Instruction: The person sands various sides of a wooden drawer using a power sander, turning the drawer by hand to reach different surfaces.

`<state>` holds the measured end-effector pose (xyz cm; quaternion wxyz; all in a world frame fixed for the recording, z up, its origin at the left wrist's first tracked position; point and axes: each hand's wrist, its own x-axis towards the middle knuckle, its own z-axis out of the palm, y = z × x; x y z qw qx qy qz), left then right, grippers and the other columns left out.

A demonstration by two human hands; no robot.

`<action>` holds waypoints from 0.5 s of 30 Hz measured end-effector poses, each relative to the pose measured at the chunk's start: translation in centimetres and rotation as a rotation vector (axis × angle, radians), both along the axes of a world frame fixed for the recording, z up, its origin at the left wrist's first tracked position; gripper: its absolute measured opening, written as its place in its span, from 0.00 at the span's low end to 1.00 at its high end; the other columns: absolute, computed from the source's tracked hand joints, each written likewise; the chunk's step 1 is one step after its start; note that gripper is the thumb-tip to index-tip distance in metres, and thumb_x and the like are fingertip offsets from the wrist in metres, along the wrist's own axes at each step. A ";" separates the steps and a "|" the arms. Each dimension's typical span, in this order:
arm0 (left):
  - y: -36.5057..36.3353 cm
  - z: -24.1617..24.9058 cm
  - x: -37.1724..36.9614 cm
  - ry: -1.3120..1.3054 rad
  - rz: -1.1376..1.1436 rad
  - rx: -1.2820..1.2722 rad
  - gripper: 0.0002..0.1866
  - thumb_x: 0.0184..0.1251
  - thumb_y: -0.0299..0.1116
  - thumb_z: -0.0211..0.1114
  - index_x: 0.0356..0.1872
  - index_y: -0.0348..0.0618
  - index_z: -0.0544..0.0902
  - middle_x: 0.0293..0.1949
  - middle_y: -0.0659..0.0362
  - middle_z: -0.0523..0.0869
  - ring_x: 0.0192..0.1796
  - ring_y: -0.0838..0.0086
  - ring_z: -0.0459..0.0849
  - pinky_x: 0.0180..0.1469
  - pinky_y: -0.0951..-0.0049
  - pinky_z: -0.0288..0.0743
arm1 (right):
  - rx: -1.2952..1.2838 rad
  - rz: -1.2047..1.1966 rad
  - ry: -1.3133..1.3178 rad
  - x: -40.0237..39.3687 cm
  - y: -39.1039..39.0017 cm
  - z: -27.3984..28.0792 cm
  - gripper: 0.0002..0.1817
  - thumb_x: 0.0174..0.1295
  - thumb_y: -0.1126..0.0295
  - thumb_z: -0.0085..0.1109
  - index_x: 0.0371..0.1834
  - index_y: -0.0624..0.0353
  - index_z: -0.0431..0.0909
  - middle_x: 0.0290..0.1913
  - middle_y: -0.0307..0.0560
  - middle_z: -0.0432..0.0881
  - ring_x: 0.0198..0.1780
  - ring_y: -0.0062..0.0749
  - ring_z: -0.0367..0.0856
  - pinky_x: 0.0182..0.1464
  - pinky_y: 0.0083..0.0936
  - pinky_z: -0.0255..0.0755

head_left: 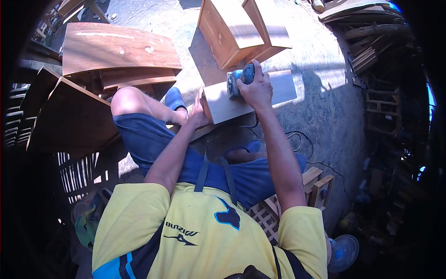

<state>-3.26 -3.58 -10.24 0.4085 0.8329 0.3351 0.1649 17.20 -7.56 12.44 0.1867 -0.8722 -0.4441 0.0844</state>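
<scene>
Pale wooden piece (251, 98) lying in front of the person, spanning the space between both hands. Right hand (258, 91) is resting on its top face, fingers wrapping around a blue sander (248, 73); left hand (200, 113) is bracing the piece's left end, fingers clasping the edge. Slipper (175, 99) is sitting just left of the piece, tall box (225, 30) standing beyond it, curved case (116, 49) lying farther left. Risks, as judged: sander could be tipping at the edge and rounding or gouging it if the wrist is leaning; piece could be sliding or pivoting if the left hold is loosening, since no clamp is showing. Left fingers could be getting nicked should the sander be straying to that end. Cord (302, 136), looping on the floor (325, 111) right of the piece, could be snagging if it is feeding the sander. Hard to make out: the sander's pad face, pressing out of sight, and whether it is running; what is bearing the piece underneath; the left fingertips, partly hiding at the end; the cord's full path; the surroundings, fading into dark rim.
</scene>
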 end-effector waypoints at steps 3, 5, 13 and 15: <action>-0.3 0.7 -0.1 -0.053 0.028 -0.052 0.79 0.41 0.58 0.88 0.86 0.32 0.44 0.84 0.32 0.54 0.85 0.37 0.56 0.84 0.49 0.62 | 0.012 0.026 0.024 -2.1 0.7 0.2 0.48 0.58 0.52 0.77 0.82 0.39 0.62 0.54 0.71 0.79 0.50 0.72 0.88 0.55 0.58 0.84; -0.2 0.9 -0.1 -0.031 0.017 -0.107 0.76 0.41 0.58 0.89 0.85 0.34 0.49 0.81 0.34 0.59 0.83 0.37 0.60 0.83 0.48 0.63 | 0.008 0.117 0.076 -5.2 1.4 0.6 0.48 0.58 0.52 0.77 0.82 0.39 0.62 0.55 0.70 0.77 0.50 0.72 0.88 0.54 0.58 0.84; 0.1 -0.8 0.1 0.058 -0.074 0.046 0.66 0.42 0.50 0.90 0.80 0.34 0.59 0.72 0.36 0.71 0.74 0.42 0.74 0.76 0.50 0.71 | -0.039 0.195 0.111 -4.2 -0.6 0.9 0.48 0.58 0.54 0.77 0.82 0.34 0.62 0.53 0.64 0.76 0.50 0.73 0.88 0.54 0.60 0.84; 0.0 1.3 -0.1 0.022 -0.008 -0.008 0.60 0.43 0.46 0.89 0.76 0.34 0.63 0.67 0.37 0.74 0.69 0.42 0.76 0.73 0.49 0.74 | -0.044 0.149 0.097 -1.3 -1.1 0.9 0.48 0.58 0.53 0.77 0.82 0.34 0.62 0.53 0.64 0.77 0.51 0.73 0.87 0.55 0.60 0.84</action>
